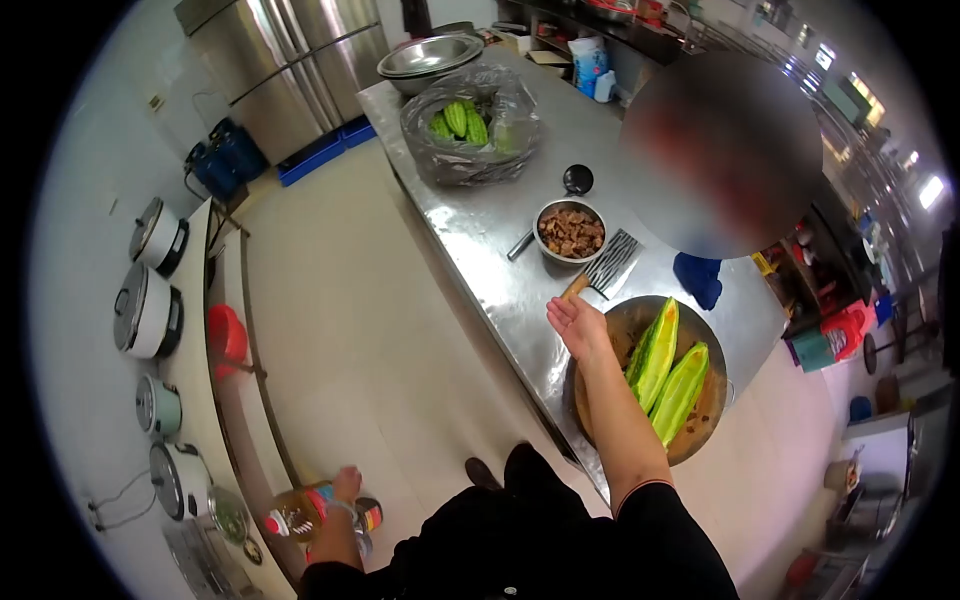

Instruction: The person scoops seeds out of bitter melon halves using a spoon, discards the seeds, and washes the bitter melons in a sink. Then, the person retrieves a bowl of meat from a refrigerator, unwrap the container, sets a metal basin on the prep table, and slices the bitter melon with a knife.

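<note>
My right hand [578,325] is palm up with its fingers stretched out, near the wooden handle of a broad metal-bladed tool, which looks like a cleaver [618,262] with dark stripes on its blade. Below my right forearm is a round brown chopping block [708,425]. Two cut halves of a bitter gourd, one [654,350] beside the other [681,393], lie on it, hollow sides showing. My left hand [346,486] hangs low at the left with curled fingers, in front of a red-capped oil jug [292,517]. Whether it grips anything is hidden.
On the steel table [450,225] are a bowl of meat pieces [571,232], a black round object [578,179], a plastic bag [425,150] of bitter gourds, metal basins [430,57] and a blue cloth [698,280]. Rice cookers [140,310] line the left counter.
</note>
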